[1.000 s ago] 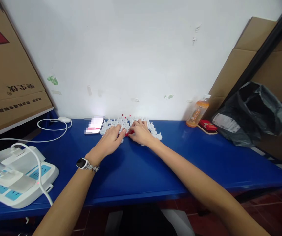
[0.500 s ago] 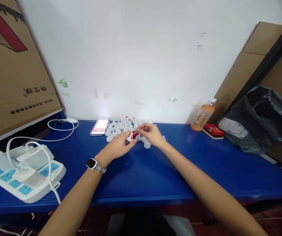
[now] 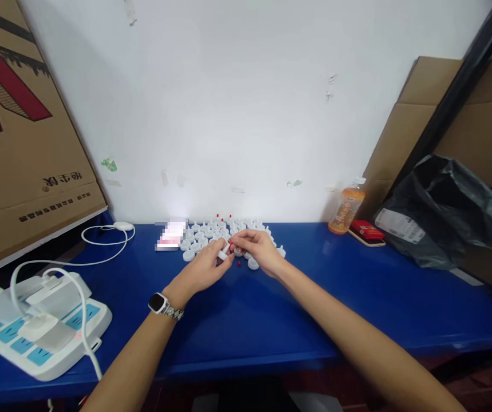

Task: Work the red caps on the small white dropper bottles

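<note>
My left hand point(image 3: 205, 268), with a watch on its wrist, is closed round a white nozzle cap point(image 3: 224, 253). Facing it, my right hand point(image 3: 258, 247) pinches a small red tip cap point(image 3: 231, 244) right at the end of the white piece. Whether the two parts touch is too small to tell. One loose red tip cap point(image 3: 239, 264) lies on the blue table just below my fingers. Around and behind both hands stand many white nozzle caps point(image 3: 189, 255), partly hidden by them. Several at the back carry red tips point(image 3: 230, 216).
A phone with a blurred screen point(image 3: 171, 234) lies left of the caps. A power strip point(image 3: 69, 343) with plugs and white cables takes up the near left. At the right are an orange drink bottle point(image 3: 347, 207), a red box point(image 3: 366, 230) and a dark plastic bag point(image 3: 439, 212).
The view has tilted up and shifted slightly. Red pieces were bunched between my hands; now my right fingertips hold one at the white cap, and a loose one shows on the table.
</note>
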{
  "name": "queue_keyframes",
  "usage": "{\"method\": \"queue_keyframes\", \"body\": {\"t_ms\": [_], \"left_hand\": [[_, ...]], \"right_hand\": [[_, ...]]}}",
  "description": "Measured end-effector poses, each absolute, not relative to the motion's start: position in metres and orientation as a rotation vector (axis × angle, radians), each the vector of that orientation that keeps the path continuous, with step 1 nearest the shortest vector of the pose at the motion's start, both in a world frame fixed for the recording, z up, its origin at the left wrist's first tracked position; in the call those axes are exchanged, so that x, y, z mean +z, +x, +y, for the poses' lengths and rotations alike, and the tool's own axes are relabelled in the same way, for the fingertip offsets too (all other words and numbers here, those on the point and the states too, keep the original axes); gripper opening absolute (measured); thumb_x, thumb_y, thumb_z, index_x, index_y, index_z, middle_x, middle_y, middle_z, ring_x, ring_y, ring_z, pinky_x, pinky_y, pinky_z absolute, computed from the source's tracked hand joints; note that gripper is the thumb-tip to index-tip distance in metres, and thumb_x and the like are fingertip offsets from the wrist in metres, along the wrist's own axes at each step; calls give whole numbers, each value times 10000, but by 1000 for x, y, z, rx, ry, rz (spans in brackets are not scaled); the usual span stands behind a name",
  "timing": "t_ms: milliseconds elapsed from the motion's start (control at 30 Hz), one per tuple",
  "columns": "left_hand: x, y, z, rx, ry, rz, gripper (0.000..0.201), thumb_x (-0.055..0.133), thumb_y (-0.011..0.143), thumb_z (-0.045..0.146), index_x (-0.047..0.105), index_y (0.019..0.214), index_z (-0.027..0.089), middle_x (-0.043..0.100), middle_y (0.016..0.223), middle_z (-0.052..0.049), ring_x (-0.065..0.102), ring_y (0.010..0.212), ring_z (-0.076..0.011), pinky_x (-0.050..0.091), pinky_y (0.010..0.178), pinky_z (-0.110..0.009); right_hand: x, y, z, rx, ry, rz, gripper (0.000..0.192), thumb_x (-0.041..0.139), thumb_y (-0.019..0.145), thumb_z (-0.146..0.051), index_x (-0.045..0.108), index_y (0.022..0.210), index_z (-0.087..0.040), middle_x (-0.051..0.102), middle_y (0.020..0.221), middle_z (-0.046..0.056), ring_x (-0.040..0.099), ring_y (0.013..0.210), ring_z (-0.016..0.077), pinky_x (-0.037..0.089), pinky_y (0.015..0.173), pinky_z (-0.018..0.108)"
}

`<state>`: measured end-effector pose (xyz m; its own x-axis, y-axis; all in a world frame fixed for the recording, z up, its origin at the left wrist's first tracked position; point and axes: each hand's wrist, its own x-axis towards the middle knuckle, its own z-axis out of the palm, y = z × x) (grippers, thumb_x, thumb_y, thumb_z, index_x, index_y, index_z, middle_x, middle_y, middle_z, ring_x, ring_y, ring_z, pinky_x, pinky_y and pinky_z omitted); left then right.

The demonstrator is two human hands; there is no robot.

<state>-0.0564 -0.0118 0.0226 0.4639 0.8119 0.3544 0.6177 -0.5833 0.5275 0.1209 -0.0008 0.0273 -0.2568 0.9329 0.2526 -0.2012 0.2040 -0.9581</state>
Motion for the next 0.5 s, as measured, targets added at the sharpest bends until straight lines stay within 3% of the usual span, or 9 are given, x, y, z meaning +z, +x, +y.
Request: {"method": "queue_keyframes", "body": {"t_ms": [200, 300, 400, 500], "left_hand": [[24, -53, -14, 879, 2335, 1162, 239, 420, 955, 426, 488, 893, 206, 582, 855, -23, 573, 744, -170, 472, 651, -300], [21, -50, -15, 935, 2267, 1168, 302, 432, 960, 439, 456, 1146, 202, 631, 989, -62, 622, 765, -178, 509, 718, -328], [16, -49, -15, 988, 2242, 1195, 670, 451, 961, 431, 122, 1496, 198, 596, 1258, -167, 671, 953, -226, 501, 893, -398], [13, -50, -15, 989, 2274, 1187, 837, 448, 964, 418, -104, 1547, 178, 523, 1386, -221, 618, 1158, -266, 449, 1008, -440]], "right_hand": [[27, 111, -6, 1205, -737, -1365, 305, 770, 711, -477, 706, 774, -186, 679, 695, 18, 608, 643, 139, 483, 646, 271], [24, 109, -4, 1146, -750, -1339, 297, 750, 730, -485, 685, 766, -197, 670, 691, 18, 613, 649, 153, 493, 653, 284], [19, 106, -5, 1094, -757, -1309, 274, 725, 755, -472, 657, 758, -207, 655, 686, 12, 601, 641, 157, 491, 644, 289], [15, 102, -11, 996, -767, -1332, 242, 678, 802, -449, 643, 770, -211, 654, 712, 12, 582, 645, 155, 479, 639, 289]]}}
